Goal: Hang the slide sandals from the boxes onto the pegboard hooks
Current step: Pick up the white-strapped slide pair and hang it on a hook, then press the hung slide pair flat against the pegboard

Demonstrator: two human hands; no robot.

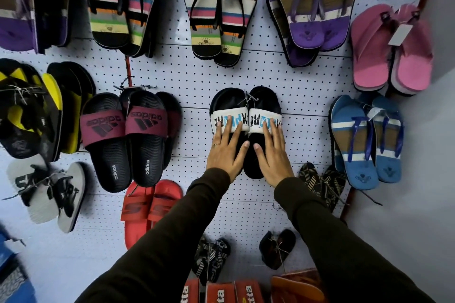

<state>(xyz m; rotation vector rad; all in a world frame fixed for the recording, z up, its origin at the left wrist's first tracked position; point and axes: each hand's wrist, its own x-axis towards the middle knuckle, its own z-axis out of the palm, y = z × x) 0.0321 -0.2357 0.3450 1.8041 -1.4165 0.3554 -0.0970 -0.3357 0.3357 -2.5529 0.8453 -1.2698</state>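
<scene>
A pair of black slide sandals with white lettered straps [246, 102] hangs toe-down from a hook at the middle of the white pegboard [192, 76]. My left hand [226, 150] lies flat on the left sandal, fingers spread over its strap. My right hand [272, 152] lies flat on the right sandal in the same way. Neither hand grips anything. Red shoe boxes [221, 293] stand at the bottom edge, below my arms.
Black and maroon slides [125, 138] hang to the left, red slides [147, 206] below them. Blue flip-flops [366, 140] hang to the right, striped [219, 15], purple [312, 7] and pink [391, 49] pairs above. Small dark sandals [277, 248] hang lower down.
</scene>
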